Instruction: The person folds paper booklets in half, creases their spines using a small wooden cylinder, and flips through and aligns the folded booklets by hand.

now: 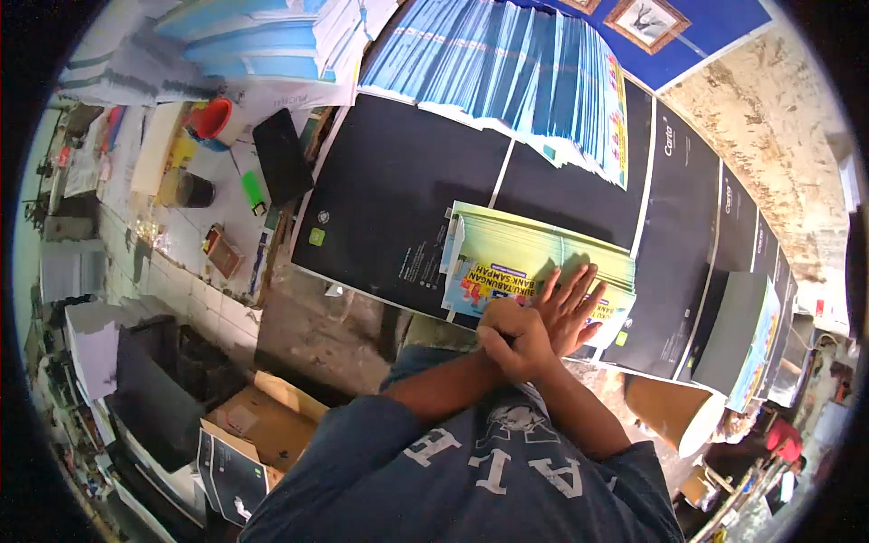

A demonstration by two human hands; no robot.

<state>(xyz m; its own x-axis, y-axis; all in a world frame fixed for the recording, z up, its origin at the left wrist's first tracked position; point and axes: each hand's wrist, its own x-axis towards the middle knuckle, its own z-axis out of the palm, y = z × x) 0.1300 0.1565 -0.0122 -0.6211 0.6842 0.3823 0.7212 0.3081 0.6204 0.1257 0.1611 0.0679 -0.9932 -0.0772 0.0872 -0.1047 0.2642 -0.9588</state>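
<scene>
1. Near the front edge of the black worktop (389,172), just ahead of your body, lies the pile of booklets (520,253); its covers are yellow and blue with printed lettering, and its yellow-green page edges show along the far side.
2. Your forearms cross in front of your dark shirt (444,452); your left hand (566,312) comes out to the right, palm down on the pile, its fingers spread and straight, pointing away from you.
3. Your right hand (516,330) is curled into a fist at your left wrist; you cannot tell from this view whether those fingers grip the wrist or only press on it.
4. Beyond the pile, a long row of blue-and-white booklets (489,72) leans across the worktop; farther off, a framed picture (644,20) sits against a blue surface (715,23).
5. To your right, well apart from your hands, a grey-sided stack (724,321) rests near the worktop's edge.
6. To your left, a white side table holds a red cup (213,118) and a bright green object (252,188); lower down, an open cardboard box (272,421) stands.
</scene>
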